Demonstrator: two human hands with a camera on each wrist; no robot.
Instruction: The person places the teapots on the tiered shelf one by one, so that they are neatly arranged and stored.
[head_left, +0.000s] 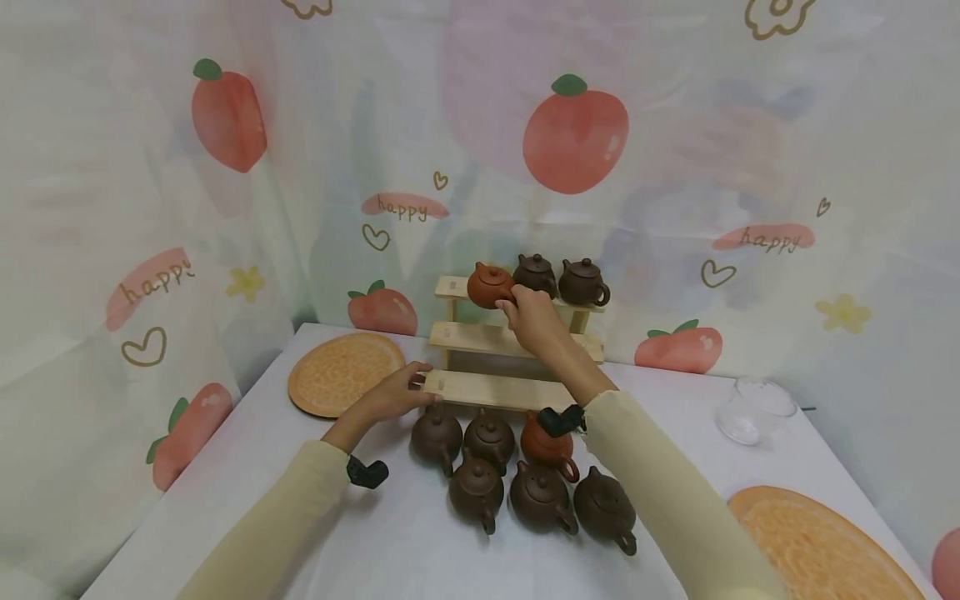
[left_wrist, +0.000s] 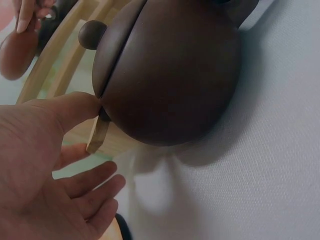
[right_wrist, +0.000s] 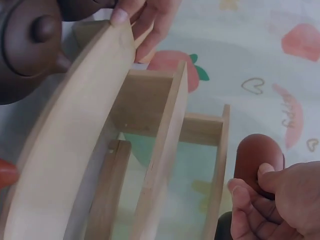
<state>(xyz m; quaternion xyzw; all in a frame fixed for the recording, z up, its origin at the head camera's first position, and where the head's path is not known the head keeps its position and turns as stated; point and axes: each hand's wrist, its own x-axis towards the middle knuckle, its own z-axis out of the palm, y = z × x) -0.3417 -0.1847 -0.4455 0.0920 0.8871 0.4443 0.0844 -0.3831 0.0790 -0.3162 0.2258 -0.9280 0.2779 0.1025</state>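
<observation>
My right hand (head_left: 534, 318) pinches the handle of a reddish-brown clay teapot (head_left: 489, 285) at the left end of the top step of a wooden three-step stand (head_left: 487, 337). In the right wrist view, the red teapot (right_wrist: 257, 156) is beside the top step's edge, fingers gathered at its handle. My left hand (head_left: 397, 392) grips the left end of the lowest step, thumb on top and forefinger at the edge; its other fingers extend loosely in the left wrist view. A dark brown teapot (left_wrist: 175, 75) stands close by that hand. Two dark teapots (head_left: 583, 283) sit right of the red one.
In front of the stand, several dark brown teapots (head_left: 477, 488) and one reddish teapot (head_left: 546, 446) stand close together. Round orange patterned mats lie at back left (head_left: 341, 375) and front right (head_left: 817, 542). A clear glass vessel (head_left: 746, 417) stands at the right.
</observation>
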